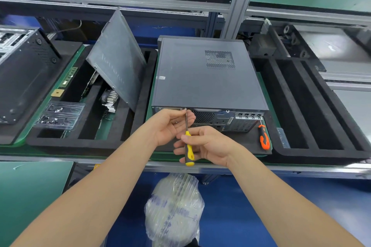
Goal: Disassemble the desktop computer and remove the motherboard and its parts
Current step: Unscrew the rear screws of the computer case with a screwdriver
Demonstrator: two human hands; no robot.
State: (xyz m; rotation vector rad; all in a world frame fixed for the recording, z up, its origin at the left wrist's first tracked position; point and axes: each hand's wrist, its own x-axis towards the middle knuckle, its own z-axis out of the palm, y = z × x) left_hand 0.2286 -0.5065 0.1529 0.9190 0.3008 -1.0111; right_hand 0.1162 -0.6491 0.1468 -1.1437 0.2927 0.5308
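A dark grey desktop computer [206, 74] lies flat on a black foam mat, its rear panel facing me and its cover closed. My right hand [208, 145] grips the yellow and black handle of a screwdriver [188, 146]. The screwdriver's tip sits on a screw [185, 109] at the top edge of the rear panel. My left hand [170, 124] is cupped beside the shaft, with its fingertips steadying it just below the screw.
An orange and black tool [264, 137] lies on the mat right of the case. A loose side panel [118, 60] leans in the left foam tray over removed parts, beside a clear screw tray [59, 115]. Another case [22, 74] lies far left. An empty slotted foam tray [313, 104] is at right. A plastic-wrapped bundle [174, 208] is below the bench edge.
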